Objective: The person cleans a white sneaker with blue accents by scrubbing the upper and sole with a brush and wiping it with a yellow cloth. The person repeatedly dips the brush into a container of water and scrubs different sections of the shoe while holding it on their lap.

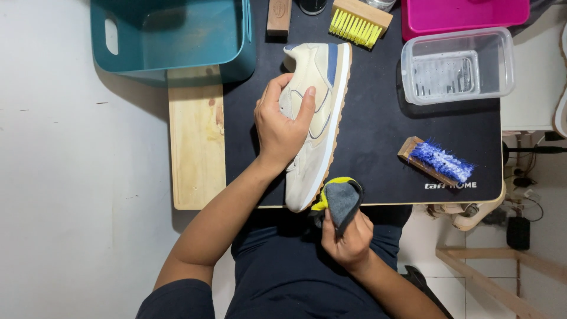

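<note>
Black desk mat (378, 136) over a small table, seen from above, white floor at 9 o'clock. Cream sneaker (319, 118) lying on its side at the mat's centre, heel toward 12 o'clock, toe past the near edge at 6 o'clock, sole facing 3 o'clock. Left hand (280, 127) pressed over the sneaker's side, fingers spread and curled on the upper, holding it steady. Right hand (348, 236) just below the toe at 6 o'clock, fingers clamped on a bunched grey and yellow cloth (341, 198) that touches the toe. Upper looking pale and mostly clean; judged well into wiping, toe end in hand, far side hidden. Blue-bristled brush (440, 160) lying unused at 3 o'clock. Clear plastic tub (458, 65) at 2 o'clock, pink bin (466, 15) beyond it. Yellow-bristled brush (359, 20) at 12 o'clock. Teal basket (171, 35) at 10 o'clock, pale wooden board (195, 142) at 9 o'clock.
</note>
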